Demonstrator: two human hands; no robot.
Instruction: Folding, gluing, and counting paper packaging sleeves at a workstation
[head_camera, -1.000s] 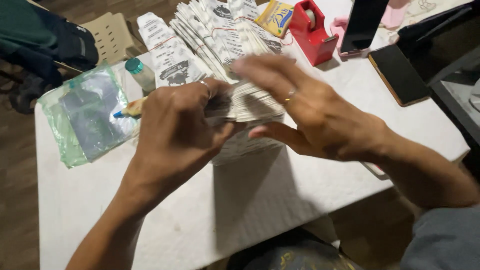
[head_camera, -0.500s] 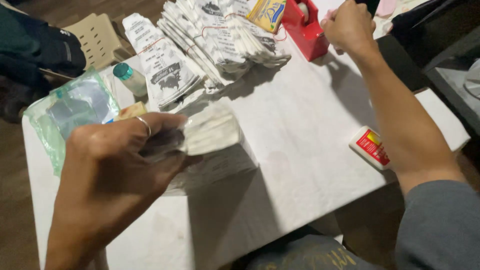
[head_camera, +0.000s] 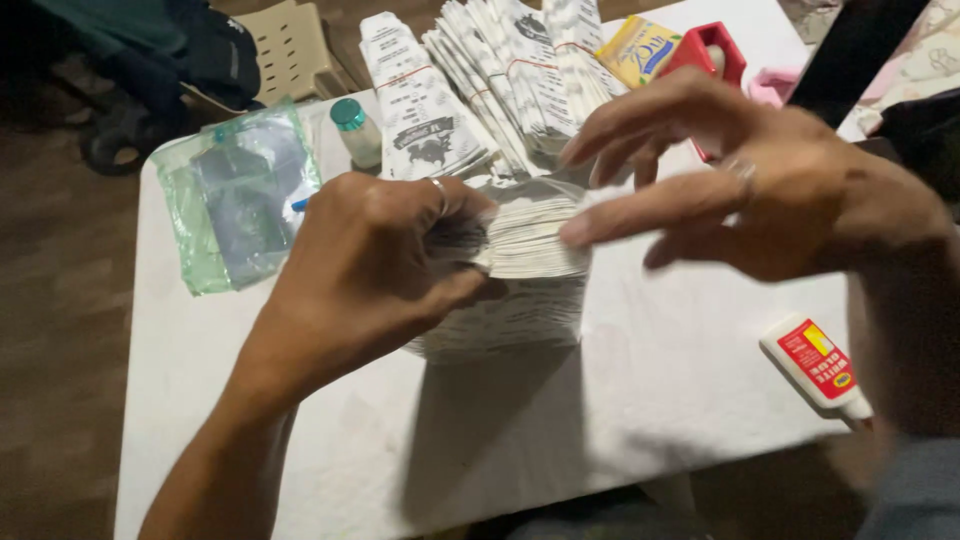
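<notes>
Stack of folded printed papers sits mid-table, on the white table. Judged light per sheet, soft and floppy; sheets likely slide over one another, so grip best taken across the top edge, thumb one side, fingers the other.

Left hand: curled closed over the stack's top left, thumb pressed on the near edge, pinching a wad of sheets.

Right hand: spread open, fingers extended, fingertips at the stack's top right; whether touching, cannot tell. Holds nothing.

Around: more paper bundles behind, glue bottle right, plastic bag left.
</notes>
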